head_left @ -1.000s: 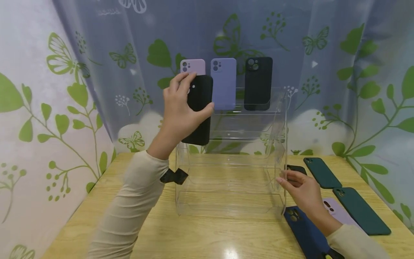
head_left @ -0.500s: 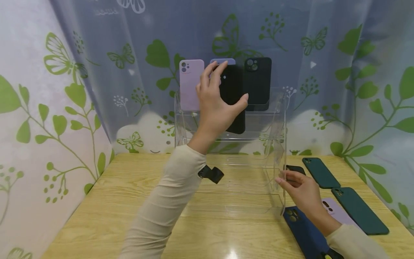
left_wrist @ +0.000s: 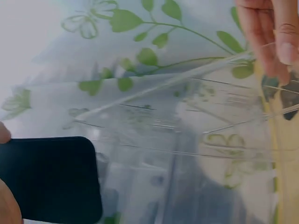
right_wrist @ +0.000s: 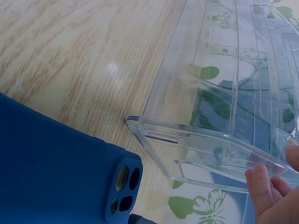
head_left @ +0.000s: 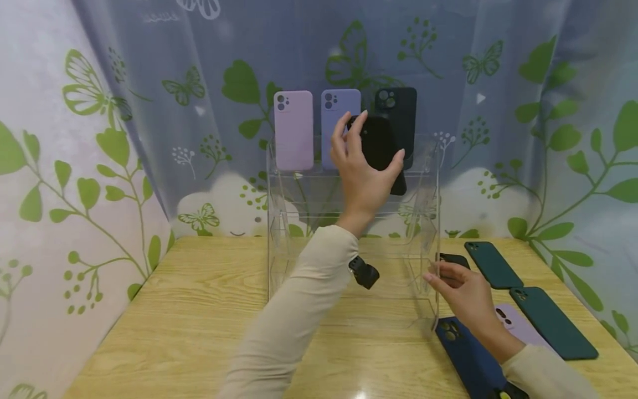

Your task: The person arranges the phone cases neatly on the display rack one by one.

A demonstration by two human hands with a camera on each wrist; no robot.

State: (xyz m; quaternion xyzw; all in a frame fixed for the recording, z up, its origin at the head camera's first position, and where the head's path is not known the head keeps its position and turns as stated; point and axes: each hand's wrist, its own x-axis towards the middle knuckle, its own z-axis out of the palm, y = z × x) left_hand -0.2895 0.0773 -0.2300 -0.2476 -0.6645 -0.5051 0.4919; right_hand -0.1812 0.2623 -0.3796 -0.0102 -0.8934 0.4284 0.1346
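Note:
My left hand [head_left: 366, 180] grips a black phone case [head_left: 381, 147] by its edges, fingers on one side and thumb on the other. It is in front of the top tier of a clear acrylic display stand [head_left: 349, 213], overlapping another black phone case [head_left: 407, 108] standing there. A pink phone case [head_left: 294, 133] and a lilac-blue phone case [head_left: 341, 98] stand on the same tier to the left. In the left wrist view, the held case's lower end [left_wrist: 51, 179] shows beside the stand. My right hand [head_left: 466, 293] holds the stand's right side panel [right_wrist: 219, 135] between thumb and fingers.
On the wooden table [head_left: 199, 310], right of the stand, lie a dark blue case [head_left: 468, 354], a light purple case [head_left: 520, 327], two green cases [head_left: 493, 266] and a partly hidden black case [head_left: 456, 259]. A patterned curtain [head_left: 299, 44] hangs behind.
My left hand has carried the black case rightward, from in front of the pink case, past the lilac-blue one, to the standing black case. The right hand stays on the stand's side panel.

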